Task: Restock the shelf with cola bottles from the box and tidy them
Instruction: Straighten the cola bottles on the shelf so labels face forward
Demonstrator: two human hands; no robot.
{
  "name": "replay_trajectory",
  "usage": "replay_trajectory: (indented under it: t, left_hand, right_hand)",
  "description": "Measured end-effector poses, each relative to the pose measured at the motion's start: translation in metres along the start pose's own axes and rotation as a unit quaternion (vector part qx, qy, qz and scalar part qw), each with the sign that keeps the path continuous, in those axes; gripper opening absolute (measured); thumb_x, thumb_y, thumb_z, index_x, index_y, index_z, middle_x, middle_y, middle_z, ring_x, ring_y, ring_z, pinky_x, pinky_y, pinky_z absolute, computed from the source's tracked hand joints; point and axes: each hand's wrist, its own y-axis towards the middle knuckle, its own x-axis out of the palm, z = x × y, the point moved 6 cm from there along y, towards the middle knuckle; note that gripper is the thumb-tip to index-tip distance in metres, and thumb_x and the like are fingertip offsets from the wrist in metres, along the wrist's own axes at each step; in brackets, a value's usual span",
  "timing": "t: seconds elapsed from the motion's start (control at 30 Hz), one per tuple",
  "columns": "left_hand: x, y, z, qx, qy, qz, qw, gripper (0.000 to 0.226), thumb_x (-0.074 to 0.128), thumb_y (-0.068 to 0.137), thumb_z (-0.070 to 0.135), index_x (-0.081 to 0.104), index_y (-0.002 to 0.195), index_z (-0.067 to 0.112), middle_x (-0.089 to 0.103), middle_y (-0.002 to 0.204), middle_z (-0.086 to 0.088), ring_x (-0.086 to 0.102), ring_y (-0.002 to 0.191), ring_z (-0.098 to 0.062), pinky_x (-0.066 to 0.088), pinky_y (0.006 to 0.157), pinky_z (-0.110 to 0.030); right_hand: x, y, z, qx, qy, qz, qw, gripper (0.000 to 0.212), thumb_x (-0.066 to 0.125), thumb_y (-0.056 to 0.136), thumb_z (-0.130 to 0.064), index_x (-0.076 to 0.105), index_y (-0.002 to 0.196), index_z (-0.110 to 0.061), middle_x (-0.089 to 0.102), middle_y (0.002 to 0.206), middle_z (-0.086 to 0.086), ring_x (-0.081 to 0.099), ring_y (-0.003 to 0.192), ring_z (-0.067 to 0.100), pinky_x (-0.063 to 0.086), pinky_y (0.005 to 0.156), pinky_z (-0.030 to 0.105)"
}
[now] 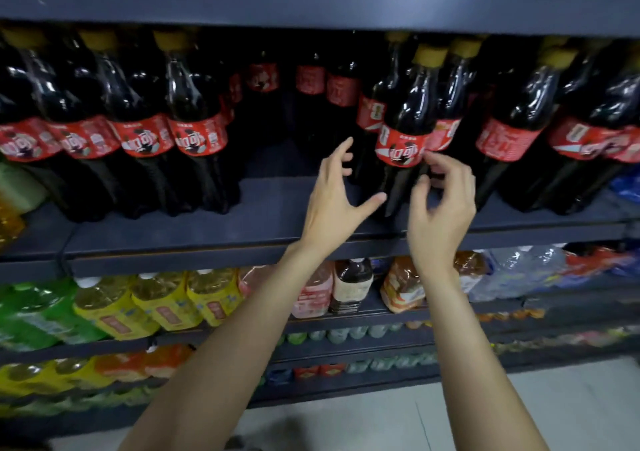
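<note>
Hidden: the box is out of frame; the bottles deep in the shelf gap sit in shadow, only their red labels showing.
Blur: the right hand's fingertips and the far right bottles are smeared, so contact is hard to judge.
Cut off: caps of the left row partly vanish under the shelf above.
Cola bottle [403, 131]: dark liquid, yellow cap, red label with white script; stands near the front edge of the shelf [207, 239], leaning slightly, right of the bare gap.
Rows: more cola bottles [138, 124] crowd the left, others the right.
Left hand [332, 201]: fingers spread wide, empty, just left of the bottle, thumb close to its lower body.
Right hand [441, 201]: fingers curled loosely at the bottle's right side under the label; whether it grips, I cannot tell.
Below: yellow-labelled oil bottles [162, 298] on the lower shelf.
</note>
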Motion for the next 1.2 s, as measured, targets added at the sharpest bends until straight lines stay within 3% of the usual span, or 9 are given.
replay_trajectory:
  t: [0.2,0.33,0.43,0.53,0.6,0.7,0.8,0.9,1.2]
  left_hand:
    - [0.041,0.018,0.014,-0.029,0.007,0.035,0.999,0.089,0.078,0.072,0.041,0.028,0.143,0.025,0.045,0.141,0.003,0.046,0.126,-0.016,0.045,0.098,-0.047]
    - [0.023,0.008,0.006,-0.030,0.015,0.098,0.995,0.087,0.080,0.071,0.040,0.034,0.144,0.026,0.051,0.138,0.004,0.048,0.125,-0.013,0.042,0.098,-0.031]
    - [-0.007,0.003,-0.008,-0.034,0.021,0.150,0.988,0.088,0.078,0.071,0.043,0.034,0.145,0.024,0.051,0.137,0.002,0.047,0.126,-0.011,0.038,0.097,-0.023]
    - [-0.037,0.010,-0.033,-0.065,0.020,0.191,0.979,0.087,0.078,0.071,0.042,0.035,0.144,0.022,0.052,0.136,0.000,0.048,0.125,-0.010,0.040,0.102,-0.028]
    - [-0.052,0.020,-0.046,-0.081,0.025,0.211,0.974,0.087,0.079,0.071,0.039,0.036,0.144,0.020,0.053,0.135,-0.003,0.049,0.126,-0.015,0.042,0.105,-0.036]
    - [-0.067,0.040,-0.059,-0.128,0.064,0.239,0.961,0.087,0.080,0.073,0.032,0.034,0.145,0.018,0.043,0.142,-0.010,0.043,0.131,-0.023,0.037,0.107,-0.034]
    - [-0.070,0.058,-0.064,-0.149,0.091,0.255,0.951,0.084,0.078,0.076,0.030,0.032,0.146,0.019,0.030,0.148,-0.013,0.042,0.131,-0.028,0.038,0.102,-0.031]
    - [-0.067,0.071,-0.067,-0.155,0.120,0.277,0.941,0.080,0.073,0.081,0.028,0.030,0.147,0.016,0.032,0.145,-0.015,0.047,0.125,-0.032,0.042,0.096,-0.036]
    - [-0.069,0.086,-0.079,-0.190,0.203,0.303,0.911,0.081,0.061,0.089,0.037,0.013,0.151,0.012,0.036,0.143,-0.013,0.047,0.125,-0.032,0.047,0.090,-0.046]
  right_hand:
    - [0.005,0.024,0.058,0.110,0.012,-0.123,0.986,0.062,0.052,0.089,-0.007,0.025,0.145,-0.009,0.034,0.144,0.009,0.038,0.132,0.021,0.037,0.107,0.042]
    - [0.023,0.033,0.073,0.157,0.087,-0.216,0.960,0.088,0.061,0.086,-0.009,0.003,0.150,-0.025,0.027,0.154,0.006,0.026,0.141,0.016,0.029,0.115,0.037]
    - [0.029,0.031,0.076,0.165,0.091,-0.240,0.952,0.093,0.065,0.086,-0.007,0.001,0.150,-0.028,0.035,0.151,0.003,0.032,0.138,0.015,0.031,0.097,0.005]
    - [0.022,0.026,0.074,0.162,0.069,-0.204,0.963,0.094,0.071,0.082,-0.012,0.009,0.150,-0.029,0.049,0.138,0.004,0.045,0.127,0.016,0.034,0.078,-0.003]
    - [0.014,0.018,0.067,0.154,0.072,-0.187,0.967,0.095,0.075,0.078,-0.016,0.013,0.150,-0.030,0.053,0.132,0.005,0.050,0.121,0.017,0.041,0.084,0.007]
    - [0.012,0.002,0.049,0.147,0.096,-0.206,0.963,0.096,0.078,0.077,-0.022,0.014,0.148,-0.034,0.052,0.130,-0.002,0.051,0.118,0.015,0.048,0.093,0.034]
    - [0.023,-0.006,0.034,0.142,0.106,-0.227,0.958,0.098,0.080,0.074,-0.023,0.016,0.145,-0.043,0.055,0.122,-0.007,0.054,0.113,0.009,0.050,0.093,0.037]
    - [0.040,-0.009,0.024,0.145,0.090,-0.240,0.956,0.099,0.081,0.072,-0.024,0.017,0.142,-0.050,0.059,0.122,-0.006,0.055,0.114,0.009,0.050,0.092,0.042]
    - [0.094,-0.007,0.007,0.147,0.055,-0.249,0.956,0.097,0.079,0.074,-0.024,0.016,0.146,-0.036,0.057,0.129,0.001,0.057,0.114,0.019,0.046,0.087,0.035]
